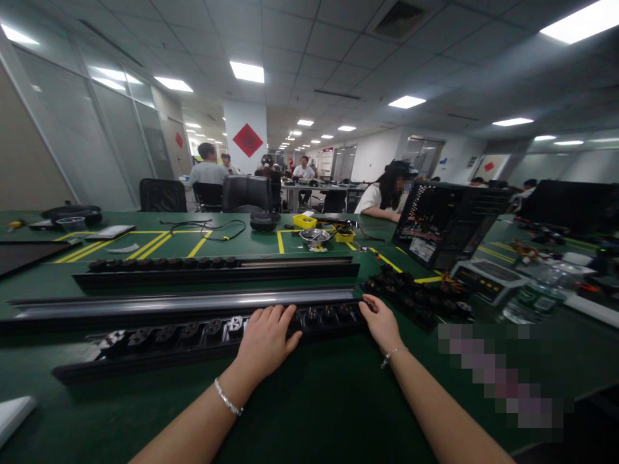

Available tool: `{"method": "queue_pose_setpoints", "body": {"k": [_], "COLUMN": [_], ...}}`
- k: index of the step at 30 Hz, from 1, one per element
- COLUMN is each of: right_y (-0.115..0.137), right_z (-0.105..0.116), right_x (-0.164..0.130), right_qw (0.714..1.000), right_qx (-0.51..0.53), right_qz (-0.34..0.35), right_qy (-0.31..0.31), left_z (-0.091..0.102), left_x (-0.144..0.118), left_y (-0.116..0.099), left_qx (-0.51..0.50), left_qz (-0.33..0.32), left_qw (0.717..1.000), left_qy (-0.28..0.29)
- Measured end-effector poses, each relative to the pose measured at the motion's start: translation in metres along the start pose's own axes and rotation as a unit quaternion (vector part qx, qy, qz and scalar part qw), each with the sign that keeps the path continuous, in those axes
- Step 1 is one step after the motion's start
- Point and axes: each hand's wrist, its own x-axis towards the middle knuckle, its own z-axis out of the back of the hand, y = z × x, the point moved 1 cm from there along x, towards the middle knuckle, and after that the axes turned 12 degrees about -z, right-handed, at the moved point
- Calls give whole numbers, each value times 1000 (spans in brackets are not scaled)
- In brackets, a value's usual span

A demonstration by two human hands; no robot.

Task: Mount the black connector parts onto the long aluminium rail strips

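Observation:
A long black rail [159, 359] lies on the green table in front of me, filled with a row of black round-faced modules that look like sockets [189, 334]. My left hand [267, 332] rests across the middle of this rail, fingers curled over its far side and the thumb on the near side. At the rail's right end, my right hand [380, 321] pinches the tip with thumb and fingers; what lies under the fingertips is hidden. Just behind is a second rail [193, 303] with a shiny grey strip. Farther back, a third rail [217, 274] carries similar modules along its left part.
Loose black modules [416, 293] are heaped right of the rails. Beyond them stand an open computer case [447, 222], a power supply box [488, 281] and a water bottle [539, 293]. A metal bowl [314, 237] and yellow bins [305, 222] sit behind. A co-worker [382, 193] leans at the table's far side.

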Motion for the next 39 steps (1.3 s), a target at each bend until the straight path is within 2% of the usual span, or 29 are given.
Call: {"method": "queue_pose_setpoints", "body": {"k": [17, 22, 31, 39], "right_y": [-1, -2, -2, 10], "right_z": [0, -2, -12, -28], "right_x": [3, 2, -6, -12], "right_qw": [996, 997, 999, 998], "right_qx": [84, 68, 13, -30], "right_qz": [-20, -17, -20, -24], "right_qy": [4, 8, -38, -48], "left_z": [-2, -1, -4, -2], "left_x": [-1, 0, -1, -3], "left_y": [0, 4, 16, 28], "left_qx": [9, 9, 26, 38], "left_qz": [3, -12, -50, -25], "left_qw": [1000, 1000, 998, 999], "left_qy": [2, 3, -16, -22]}}
